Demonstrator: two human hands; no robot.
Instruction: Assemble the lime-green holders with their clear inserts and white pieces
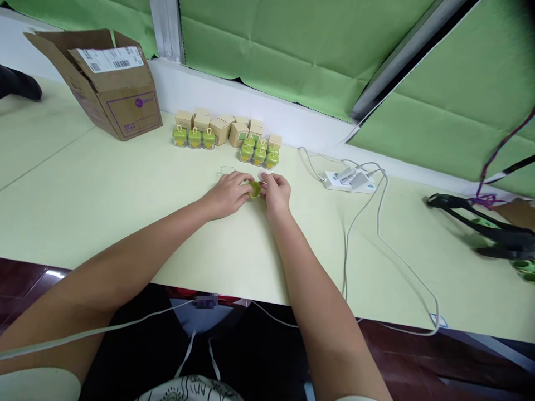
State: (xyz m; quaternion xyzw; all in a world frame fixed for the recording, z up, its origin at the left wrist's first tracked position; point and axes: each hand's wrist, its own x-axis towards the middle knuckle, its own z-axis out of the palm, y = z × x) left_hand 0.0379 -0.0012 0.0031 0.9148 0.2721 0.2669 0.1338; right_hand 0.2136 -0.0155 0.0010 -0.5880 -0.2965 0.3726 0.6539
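Note:
My left hand [228,193] and my right hand [276,192] meet at the middle of the pale table [125,189]. Both pinch a small green round piece [254,189] between their fingertips. A small white piece [263,175] lies just above my right hand's fingers. A thin clear loop [225,169] lies on the table beside my left hand. Behind the hands stand several small green bottles [259,153] and, to the left, three more green bottles [194,137], with small tan boxes [225,128] behind them.
An open cardboard box [109,83] lies on its side at the back left. A white power strip [349,181] with plugs and grey cables [378,228] sits to the right. A black tool [485,223] lies at the far right. Green sheeting [292,50] covers the wall.

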